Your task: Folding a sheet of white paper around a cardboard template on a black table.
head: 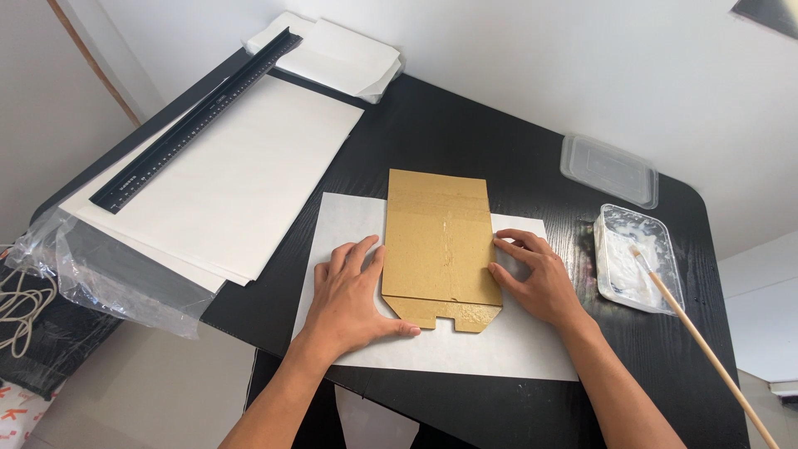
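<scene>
**Both hands flat beside a cardboard piece**

The cardboard piece [439,248] lies on a white paper sheet [507,349] at the tabletop's [465,133] centre. The left hand [353,301], at its 8 o'clock, presses palm-down, fingers spread, its grip apart, thumb along the lower edge. The right hand [536,278], at 3 o'clock, rests fingertips on the edge, fingers curled, clamping nothing. A glue tray [636,258] with a brush [706,349] sits further right.
</scene>
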